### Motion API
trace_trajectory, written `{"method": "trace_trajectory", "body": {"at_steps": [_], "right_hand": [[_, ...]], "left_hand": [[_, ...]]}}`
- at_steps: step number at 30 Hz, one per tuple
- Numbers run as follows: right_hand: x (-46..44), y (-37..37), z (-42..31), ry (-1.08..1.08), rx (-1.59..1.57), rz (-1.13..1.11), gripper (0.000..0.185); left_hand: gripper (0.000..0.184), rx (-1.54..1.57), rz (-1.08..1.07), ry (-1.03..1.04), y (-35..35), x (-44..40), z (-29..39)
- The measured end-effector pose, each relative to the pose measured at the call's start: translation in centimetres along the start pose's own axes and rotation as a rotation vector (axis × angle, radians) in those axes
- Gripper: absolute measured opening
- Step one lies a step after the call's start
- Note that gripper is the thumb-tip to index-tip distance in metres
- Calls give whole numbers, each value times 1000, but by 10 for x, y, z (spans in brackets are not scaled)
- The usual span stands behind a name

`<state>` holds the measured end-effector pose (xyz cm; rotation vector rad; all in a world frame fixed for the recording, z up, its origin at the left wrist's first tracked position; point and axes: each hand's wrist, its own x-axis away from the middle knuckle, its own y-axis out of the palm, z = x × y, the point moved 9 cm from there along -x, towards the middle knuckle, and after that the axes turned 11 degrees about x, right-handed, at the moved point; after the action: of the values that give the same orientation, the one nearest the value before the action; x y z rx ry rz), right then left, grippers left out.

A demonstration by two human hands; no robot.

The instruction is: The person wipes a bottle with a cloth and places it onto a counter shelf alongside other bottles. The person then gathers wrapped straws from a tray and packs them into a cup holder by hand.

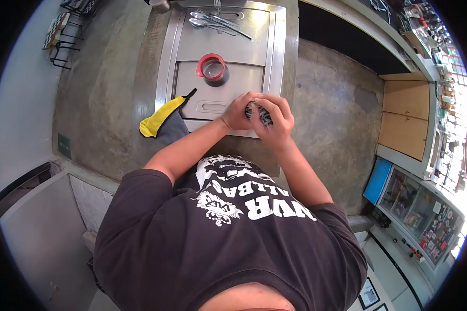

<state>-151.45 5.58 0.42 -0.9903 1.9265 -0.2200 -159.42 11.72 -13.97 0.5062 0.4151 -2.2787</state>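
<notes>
Over the near right part of the steel counter, my left hand (238, 111) and my right hand (276, 119) come together around a small dark grey and white, streaky bundle (264, 116). Both hands have curled fingers that cover much of it, so its exact kind cannot be made out. Beyond them stands a small jug (210, 58) with a red rim and spout and a dark lower body. A yellow and grey cloth (163, 118) with a black edge lies over the counter's left edge, near my left forearm.
Several spoons and forks (213, 23) lie at the far end of the steel counter (249, 46). A metal cup (161, 4) stands at its far left corner. Wooden cabinets (404, 116) and a glass-doored case (415, 207) are off to the right.
</notes>
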Motion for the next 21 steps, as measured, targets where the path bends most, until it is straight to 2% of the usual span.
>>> {"method": "trace_trajectory", "body": {"at_steps": [9,12,17,20,21], "right_hand": [[12,-6,5,-81,9,107,23],[10,-6,3,-72,9,115,23],[4,-3,0,1,-12,53,25],[-20,-9,5,79,-403,-4,48],[-20,-6,20,213,-552,16,56]], "left_hand": [[75,146,-76,-35,3,7,5],[73,28,-19,16,1,2,11],[65,44,26,-151,-1,3,-1],[58,142,31,-240,-8,-4,17],[56,186,31,-259,-10,-9,26]]}}
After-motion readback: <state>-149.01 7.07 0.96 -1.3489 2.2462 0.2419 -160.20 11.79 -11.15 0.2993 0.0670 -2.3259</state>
